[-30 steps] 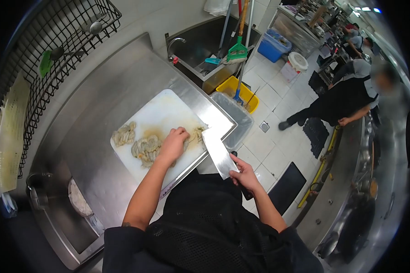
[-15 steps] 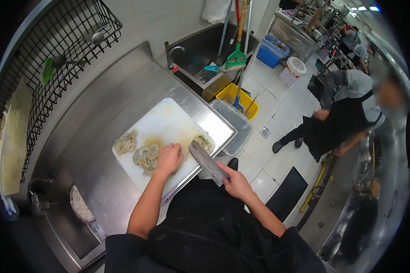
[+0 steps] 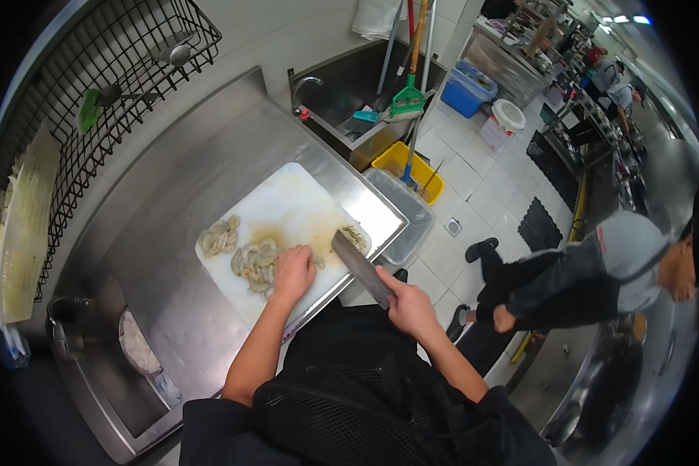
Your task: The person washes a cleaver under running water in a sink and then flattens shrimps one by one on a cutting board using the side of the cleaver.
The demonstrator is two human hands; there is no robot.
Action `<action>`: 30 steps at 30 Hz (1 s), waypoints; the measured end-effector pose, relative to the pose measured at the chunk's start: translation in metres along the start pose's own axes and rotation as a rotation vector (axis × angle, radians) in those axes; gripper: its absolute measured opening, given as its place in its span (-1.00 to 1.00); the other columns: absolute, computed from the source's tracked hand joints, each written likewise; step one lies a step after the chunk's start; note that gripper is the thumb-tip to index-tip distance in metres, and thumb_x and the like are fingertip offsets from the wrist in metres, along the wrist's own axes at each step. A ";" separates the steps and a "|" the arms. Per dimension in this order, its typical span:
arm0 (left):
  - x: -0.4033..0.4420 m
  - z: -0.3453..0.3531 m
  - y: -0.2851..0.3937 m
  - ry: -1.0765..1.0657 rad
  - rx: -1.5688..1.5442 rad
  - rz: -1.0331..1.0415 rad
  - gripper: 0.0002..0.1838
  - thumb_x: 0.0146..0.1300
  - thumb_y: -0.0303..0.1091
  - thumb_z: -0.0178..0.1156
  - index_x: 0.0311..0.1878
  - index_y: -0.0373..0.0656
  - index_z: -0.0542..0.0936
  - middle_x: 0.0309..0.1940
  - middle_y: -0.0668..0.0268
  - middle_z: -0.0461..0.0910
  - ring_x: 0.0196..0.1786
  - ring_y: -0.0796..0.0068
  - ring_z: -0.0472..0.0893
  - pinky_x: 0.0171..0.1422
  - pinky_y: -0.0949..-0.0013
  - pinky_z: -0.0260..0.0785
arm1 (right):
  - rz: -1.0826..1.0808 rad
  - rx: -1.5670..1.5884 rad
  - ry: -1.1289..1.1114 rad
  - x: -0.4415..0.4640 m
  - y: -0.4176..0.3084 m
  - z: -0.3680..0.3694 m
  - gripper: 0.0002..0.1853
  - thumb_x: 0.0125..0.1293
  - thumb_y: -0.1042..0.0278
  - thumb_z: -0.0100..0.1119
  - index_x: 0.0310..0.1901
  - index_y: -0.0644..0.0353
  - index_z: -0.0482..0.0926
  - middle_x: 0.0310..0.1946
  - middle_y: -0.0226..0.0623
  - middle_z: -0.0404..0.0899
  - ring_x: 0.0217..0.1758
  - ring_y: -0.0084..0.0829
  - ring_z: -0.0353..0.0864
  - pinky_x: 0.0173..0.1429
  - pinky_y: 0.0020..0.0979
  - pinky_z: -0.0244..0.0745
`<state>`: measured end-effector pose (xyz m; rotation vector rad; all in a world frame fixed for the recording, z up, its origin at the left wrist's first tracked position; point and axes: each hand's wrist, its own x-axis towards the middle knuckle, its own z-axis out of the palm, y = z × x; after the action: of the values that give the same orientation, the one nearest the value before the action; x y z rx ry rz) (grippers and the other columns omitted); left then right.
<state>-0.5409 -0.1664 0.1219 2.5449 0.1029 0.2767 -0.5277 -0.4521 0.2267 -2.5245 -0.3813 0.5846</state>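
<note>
A white cutting board [image 3: 291, 190] lies on the steel worktop, wet and brownish in its middle. On it are two piles of peeled raw shrimp, one at the left edge [image 3: 220, 238] and a larger one nearer the centre [image 3: 254, 266]. My left hand [image 3: 295, 272] rests at the right side of the larger pile, its fingers curled down on a shrimp [image 3: 319, 262] that is mostly hidden. My right hand [image 3: 409, 303] grips the handle of a cleaver [image 3: 361, 268], its broad blade slanting over the board's right side. Dark greenish scraps [image 3: 355, 235] lie beyond the blade.
A steel sink [image 3: 342, 93] with brooms stands behind the worktop [image 3: 163, 256]. On the floor are a yellow bucket [image 3: 412, 167] and a clear bin [image 3: 400, 210]. A wire rack [image 3: 124, 70] hangs at left. A person [image 3: 590, 272] in a black apron is close on the right.
The cleaver blade has shifted slightly relative to the scraps; both hands keep their holds. The person on the right has come nearer. The whole view has shifted slightly.
</note>
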 end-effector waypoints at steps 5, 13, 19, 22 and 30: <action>-0.003 -0.003 0.006 0.140 -0.161 0.002 -0.79 0.06 -0.56 0.33 -0.28 -0.14 0.51 -0.33 0.18 0.58 -0.13 0.06 0.59 0.04 0.05 0.37 | -0.024 0.054 -0.071 0.001 0.000 0.013 -0.23 0.32 0.50 0.18 0.54 -0.40 0.38 -0.14 0.15 0.71 -0.06 0.18 0.70 0.06 0.04 0.58; 0.001 -0.016 0.015 0.324 -0.203 0.107 -0.75 0.06 -0.59 0.37 -0.24 -0.16 0.52 -0.28 0.18 0.62 -0.11 0.05 0.63 0.04 0.11 0.42 | -0.060 0.061 0.021 0.009 0.001 0.009 -0.21 0.30 0.51 0.21 0.53 -0.43 0.38 -0.14 0.15 0.71 -0.06 0.18 0.70 0.08 0.03 0.59; 0.017 -0.058 -0.055 0.463 -0.298 -0.221 -0.83 0.23 -0.48 0.38 -0.13 -0.22 0.62 -0.25 0.16 0.67 -0.20 0.22 0.66 -0.07 0.26 0.51 | -0.049 0.029 -0.103 0.020 -0.002 0.016 -0.19 0.30 0.50 0.22 0.55 -0.44 0.35 -0.13 0.15 0.72 -0.07 0.18 0.72 0.09 0.01 0.60; 0.034 -0.095 -0.100 0.471 -0.189 -0.392 -0.85 0.25 -0.46 0.37 -0.13 -0.22 0.66 -0.22 0.14 0.70 -0.20 0.17 0.68 -0.06 0.21 0.53 | -0.041 0.006 -0.103 0.021 0.003 0.020 -0.18 0.30 0.49 0.22 0.56 -0.45 0.34 -0.14 0.16 0.72 -0.08 0.18 0.72 0.09 0.02 0.60; 0.042 -0.090 -0.134 0.172 0.248 -0.196 -0.75 0.22 -0.49 0.28 -0.03 -0.16 0.72 -0.01 0.10 0.67 0.14 0.01 0.60 0.29 0.02 0.45 | -0.050 -0.036 -0.103 0.024 0.005 0.018 -0.19 0.35 0.44 0.20 0.57 -0.51 0.28 -0.18 0.15 0.72 -0.08 0.19 0.72 0.08 0.09 0.61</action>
<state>-0.5216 -0.0012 0.1289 2.7247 0.4776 0.4283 -0.5151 -0.4397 0.2019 -2.5176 -0.4953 0.6954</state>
